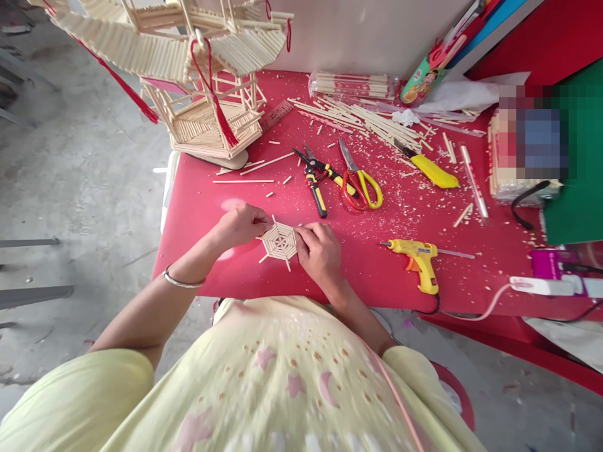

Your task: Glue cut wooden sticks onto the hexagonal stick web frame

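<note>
"One red table (377, 276) inspected; you face it from the near side."

"My grip?"

"Your left hand (241, 225) and your right hand (323, 252), nearly closed, pinch the hexagonal stick panel (279, 242) by its far-left and right edges, toward the table's near edge."

"Any hazard?"

"In my judgement, uneven pressure could split it."

"Orientation?"

"Roughly flat; no clear long axis. One spoke (289, 266) points near, slightly right."

A stick lattice (279, 241) is between the left hand (239, 225) and right hand (321, 252), with pliers (311, 168) and scissors (353, 166) behind it on the table (367, 276), a glue gun (421, 254) rightward, and a stick house (164, 59) back left.
</note>
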The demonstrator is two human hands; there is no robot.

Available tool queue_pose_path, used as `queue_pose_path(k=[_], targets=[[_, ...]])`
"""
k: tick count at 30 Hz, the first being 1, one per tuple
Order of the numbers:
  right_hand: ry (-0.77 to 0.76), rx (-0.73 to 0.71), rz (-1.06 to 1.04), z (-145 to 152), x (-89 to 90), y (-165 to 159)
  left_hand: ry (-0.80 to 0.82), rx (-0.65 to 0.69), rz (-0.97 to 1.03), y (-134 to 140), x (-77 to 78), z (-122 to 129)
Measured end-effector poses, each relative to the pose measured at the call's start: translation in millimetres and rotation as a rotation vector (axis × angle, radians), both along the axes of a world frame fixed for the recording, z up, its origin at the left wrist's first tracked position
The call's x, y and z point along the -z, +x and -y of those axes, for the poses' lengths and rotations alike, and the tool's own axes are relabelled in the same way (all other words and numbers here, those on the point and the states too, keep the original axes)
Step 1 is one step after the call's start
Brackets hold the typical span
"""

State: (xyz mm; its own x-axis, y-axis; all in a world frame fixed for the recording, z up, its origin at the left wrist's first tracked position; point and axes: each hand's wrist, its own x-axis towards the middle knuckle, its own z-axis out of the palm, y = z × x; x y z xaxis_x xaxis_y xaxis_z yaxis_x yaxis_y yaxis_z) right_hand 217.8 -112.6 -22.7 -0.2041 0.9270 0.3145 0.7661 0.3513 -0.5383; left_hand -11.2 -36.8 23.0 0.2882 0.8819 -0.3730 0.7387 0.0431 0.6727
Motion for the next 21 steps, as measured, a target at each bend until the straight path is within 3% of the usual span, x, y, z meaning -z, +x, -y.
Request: queue_pose_path(k=[11, 16, 18, 21], targets=[[-0.020, -0.008, 0.003, -0.1, 0.8, -2.5, 0.005, 0.019, -0.026, 0.4, -1.6, 1.8], [-0.007, 0.024, 0.000, 9.7, -13.8, 15.4, 0.006, 0.048, -0.049, -4.9, -0.4, -0.4], [0.041, 0.180, 0.035, 21.9, -23.9, 45.7, 0.027, 0.055, -0.030, -6.8, 2.4, -2.7], [0.066, 0.614, 0.211, 49.1, -37.4, 108.9, 0.027, 0.071, -0.020, -7.0, 5.2, -5.1]])
